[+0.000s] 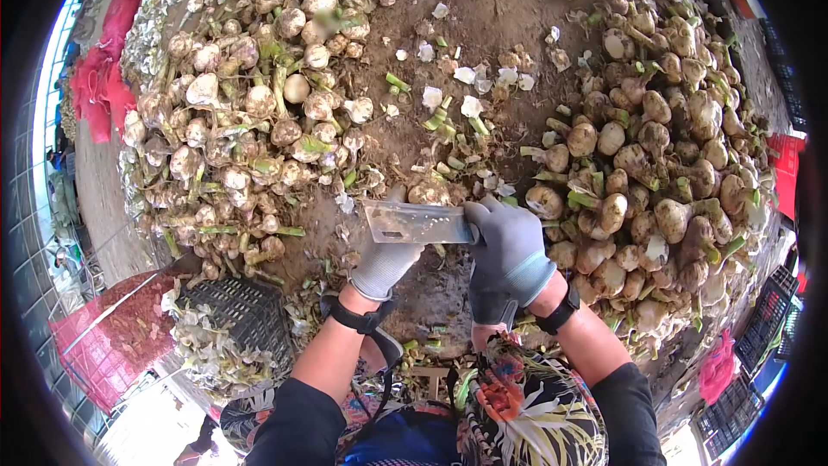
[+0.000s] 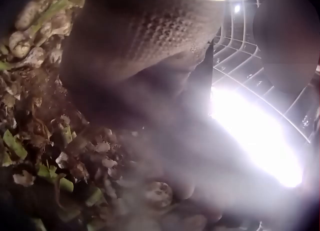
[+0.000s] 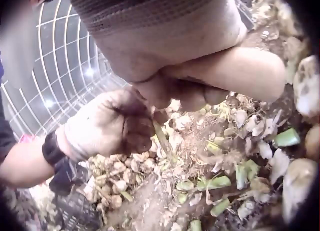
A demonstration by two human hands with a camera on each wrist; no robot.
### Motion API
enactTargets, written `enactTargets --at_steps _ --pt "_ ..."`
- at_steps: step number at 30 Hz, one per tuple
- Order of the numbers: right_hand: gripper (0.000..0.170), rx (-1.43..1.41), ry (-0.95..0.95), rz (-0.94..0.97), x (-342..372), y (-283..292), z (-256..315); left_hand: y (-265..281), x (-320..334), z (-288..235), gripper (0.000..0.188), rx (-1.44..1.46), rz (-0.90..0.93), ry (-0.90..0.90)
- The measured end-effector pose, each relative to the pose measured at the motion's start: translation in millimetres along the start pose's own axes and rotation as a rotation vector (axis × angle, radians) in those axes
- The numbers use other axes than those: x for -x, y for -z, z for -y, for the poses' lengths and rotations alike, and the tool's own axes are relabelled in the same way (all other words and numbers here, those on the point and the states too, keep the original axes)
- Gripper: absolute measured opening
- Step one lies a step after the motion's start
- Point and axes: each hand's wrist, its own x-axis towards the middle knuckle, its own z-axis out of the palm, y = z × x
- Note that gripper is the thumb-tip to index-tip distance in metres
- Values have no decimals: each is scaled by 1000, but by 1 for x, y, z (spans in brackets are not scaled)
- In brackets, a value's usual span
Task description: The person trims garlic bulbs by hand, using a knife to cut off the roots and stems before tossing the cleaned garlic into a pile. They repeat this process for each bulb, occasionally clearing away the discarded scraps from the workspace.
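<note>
In the head view my gloved right hand [image 1: 511, 242] grips a broad-bladed cleaver [image 1: 418, 223] at its right end. The blade lies flat to the camera, with small pale bits stuck on it. My gloved left hand [image 1: 385, 266] is partly hidden under the blade. Just beyond the blade, beside the left fingertips, shows a garlic bulb [image 1: 429, 192]. From the right wrist, the left hand [image 3: 107, 123] appears with curled fingers, and a thin greenish strip runs down from them. A blurred, dark glove [image 2: 150, 46] fills much of the left wrist view.
Garlic bulbs with stalks lie in a large heap [image 1: 259, 99] on the left. Another heap [image 1: 655, 138], with short-cut stems, is on the right. Cut green stems [image 1: 440, 112] and papery skins litter the ground between them. A black crate [image 1: 246, 311] stands near my left forearm.
</note>
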Motion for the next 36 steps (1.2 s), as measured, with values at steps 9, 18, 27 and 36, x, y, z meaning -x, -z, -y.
enactTargets --at_steps 9,18,27,36 --pt "24 35 -30 6 9 0 12 19 15 -14 63 156 65 195" --pt "19 -34 -420 60 22 -13 -22 36 3 -75 49 259 276 236" --pt "32 -705 -310 154 11 -11 -1 17 -6 -59 25 -355 164 -197" --pt "17 -588 51 191 46 -82 -63 -30 -36 -142 37 -142 398 -573"
